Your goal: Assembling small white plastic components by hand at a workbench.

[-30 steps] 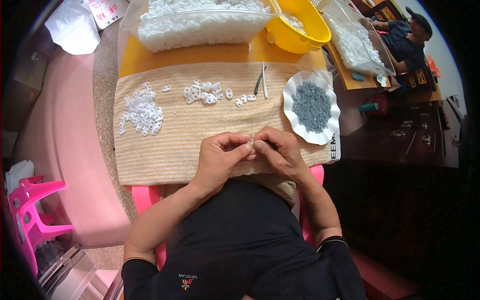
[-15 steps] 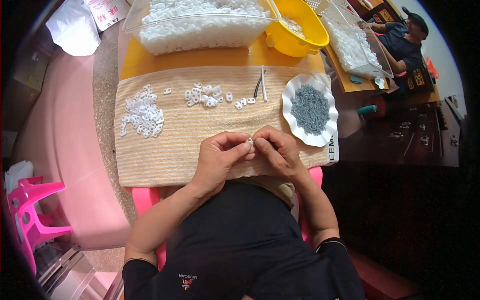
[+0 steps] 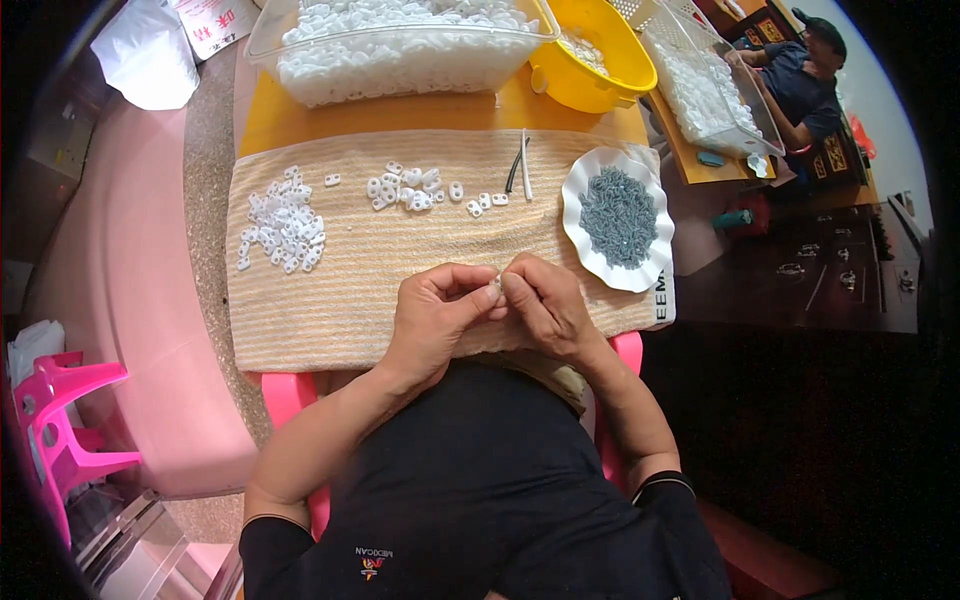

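Observation:
Near the front of the striped towel [image 3: 300, 330], both hands meet at their fingertips. My left hand [image 3: 436, 312] is closed in a pinch on a small white two-holed plastic piece [image 3: 498, 282]. Against that piece, my right hand [image 3: 548, 306] pinches with thumb and forefinger; whatever is between them is hidden. Beyond the hands lie a loose group of similar white pieces [image 3: 408, 188] and a larger pile of white pieces [image 3: 283, 225] to the left. A wavy-rimmed white dish [image 3: 576, 240] of small grey screw-like parts [image 3: 620, 218] stands at the right.
A white stick [image 3: 527, 168] and a black stick [image 3: 514, 172] lie near the dish. Behind the towel are a clear bin [image 3: 390, 75] of white pieces and a yellow basin [image 3: 600, 92]. Another person [image 3: 805, 85] sits far right, by another bin. Pink stool [image 3: 75, 420] at left.
My right hand has turned slightly and moved a little left, its fingertips now covering more of the white piece. The left hand keeps its pinch, nearly still.

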A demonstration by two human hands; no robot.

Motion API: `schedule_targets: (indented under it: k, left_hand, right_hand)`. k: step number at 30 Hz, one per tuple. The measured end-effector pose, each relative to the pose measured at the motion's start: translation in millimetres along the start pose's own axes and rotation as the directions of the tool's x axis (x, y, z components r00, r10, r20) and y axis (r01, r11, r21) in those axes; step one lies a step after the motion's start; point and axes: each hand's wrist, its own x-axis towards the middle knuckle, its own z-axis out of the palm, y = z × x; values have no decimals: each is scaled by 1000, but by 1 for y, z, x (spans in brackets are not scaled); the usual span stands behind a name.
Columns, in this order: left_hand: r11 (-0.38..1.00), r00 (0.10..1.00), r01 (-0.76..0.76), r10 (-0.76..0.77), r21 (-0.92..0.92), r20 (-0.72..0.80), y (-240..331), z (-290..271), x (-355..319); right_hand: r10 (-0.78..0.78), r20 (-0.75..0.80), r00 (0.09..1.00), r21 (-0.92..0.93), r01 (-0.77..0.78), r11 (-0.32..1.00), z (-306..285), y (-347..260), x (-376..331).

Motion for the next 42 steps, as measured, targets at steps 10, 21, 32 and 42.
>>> schedule_targets:
  k: [10,21,32,42]
  left_hand:
    - [1000,1000,-13,13,-18,-2,3,2,0]
    - [996,999,45,-46,-83,-10,7,-2,0]
    - [994,998,50,-53,-94,-34,14,-3,-4]
    - [996,999,42,-45,-78,-29,22,-7,-3]
  right_hand:
    - [204,72,976,253,-216,943,-7,-4,-1]
    - [242,55,969,348,-246,905,-19,-5,5]
    - [35,-90,995,168,-19,986,-59,-43,76]
    - [-333,-116,936,-303,286,909,-84,-69,223]
